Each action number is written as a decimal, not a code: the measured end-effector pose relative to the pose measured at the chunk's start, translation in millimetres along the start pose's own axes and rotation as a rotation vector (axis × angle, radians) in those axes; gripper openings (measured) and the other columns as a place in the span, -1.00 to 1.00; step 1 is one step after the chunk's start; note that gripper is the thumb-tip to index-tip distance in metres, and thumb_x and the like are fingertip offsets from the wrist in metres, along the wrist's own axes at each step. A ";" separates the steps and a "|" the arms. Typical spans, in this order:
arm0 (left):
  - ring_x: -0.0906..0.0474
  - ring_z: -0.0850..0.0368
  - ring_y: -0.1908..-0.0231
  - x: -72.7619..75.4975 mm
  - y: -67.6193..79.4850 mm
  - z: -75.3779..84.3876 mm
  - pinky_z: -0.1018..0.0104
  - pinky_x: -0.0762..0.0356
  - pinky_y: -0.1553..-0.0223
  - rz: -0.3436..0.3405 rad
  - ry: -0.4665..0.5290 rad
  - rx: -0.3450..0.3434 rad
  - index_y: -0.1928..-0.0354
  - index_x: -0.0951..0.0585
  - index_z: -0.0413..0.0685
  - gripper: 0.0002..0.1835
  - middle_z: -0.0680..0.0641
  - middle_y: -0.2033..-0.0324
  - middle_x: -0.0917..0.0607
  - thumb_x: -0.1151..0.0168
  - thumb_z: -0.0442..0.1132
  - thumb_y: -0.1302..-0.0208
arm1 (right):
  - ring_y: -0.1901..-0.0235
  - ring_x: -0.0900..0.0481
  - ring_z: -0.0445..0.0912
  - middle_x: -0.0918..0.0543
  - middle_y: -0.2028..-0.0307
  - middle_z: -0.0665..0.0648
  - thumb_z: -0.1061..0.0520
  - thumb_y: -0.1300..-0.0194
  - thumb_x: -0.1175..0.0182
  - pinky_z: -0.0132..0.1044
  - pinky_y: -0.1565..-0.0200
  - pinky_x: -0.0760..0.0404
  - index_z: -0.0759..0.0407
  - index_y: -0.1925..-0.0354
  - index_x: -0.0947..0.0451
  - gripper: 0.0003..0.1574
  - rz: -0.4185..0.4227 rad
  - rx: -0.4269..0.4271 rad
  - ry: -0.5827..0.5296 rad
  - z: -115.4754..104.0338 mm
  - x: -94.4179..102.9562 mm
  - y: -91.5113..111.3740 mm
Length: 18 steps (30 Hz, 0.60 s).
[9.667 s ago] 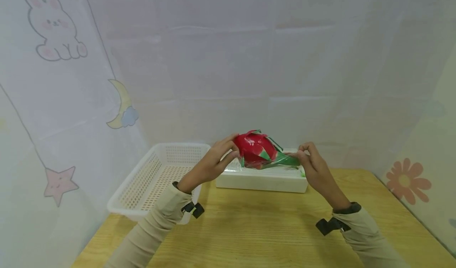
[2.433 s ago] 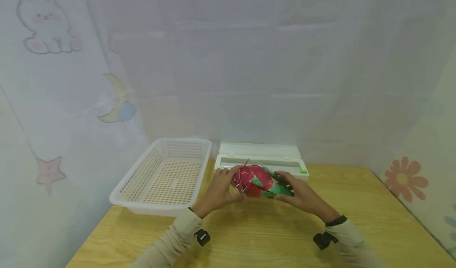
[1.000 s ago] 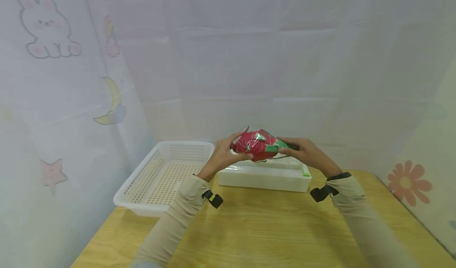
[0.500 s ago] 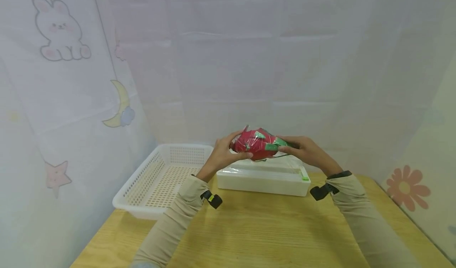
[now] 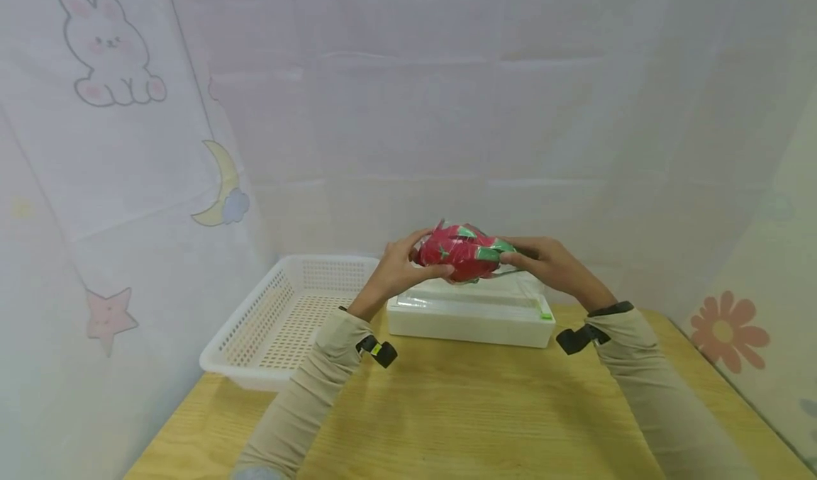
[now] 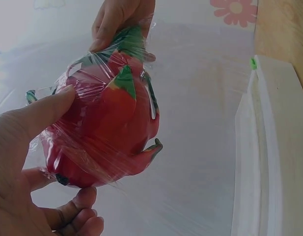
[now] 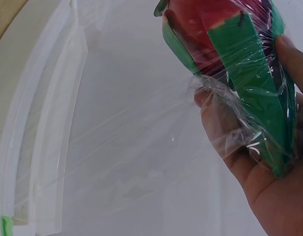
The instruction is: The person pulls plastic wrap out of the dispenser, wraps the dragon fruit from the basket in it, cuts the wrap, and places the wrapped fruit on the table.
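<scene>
A red dragon fruit (image 5: 464,259) with green leaf tips, wrapped in cling film, is held up above a white cling film dispenser (image 5: 469,325). My left hand (image 5: 401,271) grips its rounded left end, thumb in front. Around the green tapered end, my right hand (image 5: 554,264) has its thumb and fingers. In the left wrist view, film is tight and creased over the red skin (image 6: 104,108). The right wrist view shows a clear sheet of film (image 7: 131,132) stretching between fruit and dispenser. Part of the dispenser's back is hidden behind fruit and hands.
A white perforated plastic basket (image 5: 220,349) stands left of the dispenser on the wooden table (image 5: 459,409). A small green piece (image 5: 545,316) sits at the dispenser's right end. A pale curtain (image 5: 396,111) hangs close behind the table.
From low in front of the dispenser, both hands have raised the dragon fruit above it. Over the last half second the fruit has turned slightly in my hands. The basket has stayed put.
</scene>
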<state>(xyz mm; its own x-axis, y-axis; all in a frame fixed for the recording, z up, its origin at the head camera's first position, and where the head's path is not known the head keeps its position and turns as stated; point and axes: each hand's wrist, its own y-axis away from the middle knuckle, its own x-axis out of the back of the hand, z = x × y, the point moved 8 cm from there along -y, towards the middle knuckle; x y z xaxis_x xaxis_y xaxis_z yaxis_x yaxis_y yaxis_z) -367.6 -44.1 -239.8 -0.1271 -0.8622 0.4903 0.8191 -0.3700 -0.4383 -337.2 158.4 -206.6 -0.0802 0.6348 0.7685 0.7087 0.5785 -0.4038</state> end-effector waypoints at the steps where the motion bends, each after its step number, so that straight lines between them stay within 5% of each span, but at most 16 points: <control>1: -0.58 0.16 0.34 0.3 -0.2 0.8 0.29 -0.54 0.40 -0.003 0.003 0.002 -0.22 -0.33 0.25 -0.27 0.01 0.21 -0.66 -0.38 0.04 0.05 | 0.17 -0.57 -0.11 -0.59 0.08 0.23 0.25 -0.30 -0.03 -0.37 0.20 -0.54 0.34 -0.16 -0.35 -0.54 0.002 0.002 -0.002 -0.8 0.8 -0.2; 10: -0.59 0.15 0.31 3.3 0.2 11.2 0.29 -0.57 0.38 -0.014 0.036 -0.018 -0.18 -0.39 0.21 -0.33 0.00 0.15 -0.64 -0.37 0.04 0.05 | 0.16 -0.58 0.05 -0.59 0.09 0.26 0.28 -0.31 0.00 -0.32 0.20 -0.56 0.38 -0.16 -0.34 -0.55 -0.004 0.032 -0.039 -6.3 5.3 -1.1; 13: -0.60 0.13 0.27 6.4 4.7 27.2 0.28 -0.57 0.34 -0.034 0.048 -0.014 -0.19 -0.39 0.07 -0.35 -0.07 0.14 -0.64 -0.36 -0.05 0.00 | 0.16 -0.58 0.07 -0.59 0.10 0.27 0.28 -0.31 0.00 -0.31 0.20 -0.57 0.39 -0.16 -0.33 -0.55 -0.001 0.038 -0.040 -8.9 7.9 -1.7; 18: -0.60 0.14 0.26 8.0 4.9 29.1 0.29 -0.58 0.33 -0.039 0.050 -0.007 -0.15 -0.41 0.08 -0.37 -0.04 0.15 -0.64 -0.36 -0.03 0.01 | 0.18 -0.60 -0.02 -0.61 0.10 0.19 0.22 -0.32 -0.01 -0.37 0.19 -0.55 0.29 -0.18 -0.34 -0.54 -0.002 0.056 -0.065 7.9 7.7 -4.5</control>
<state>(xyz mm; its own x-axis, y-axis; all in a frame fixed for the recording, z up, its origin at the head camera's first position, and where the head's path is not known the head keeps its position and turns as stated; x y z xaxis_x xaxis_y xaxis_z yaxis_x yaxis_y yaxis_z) -348.3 -42.7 -216.2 -0.1871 -0.8633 0.4687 0.8089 -0.4062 -0.4252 -346.5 164.7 -202.8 -0.1281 0.6644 0.7363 0.6680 0.6066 -0.4311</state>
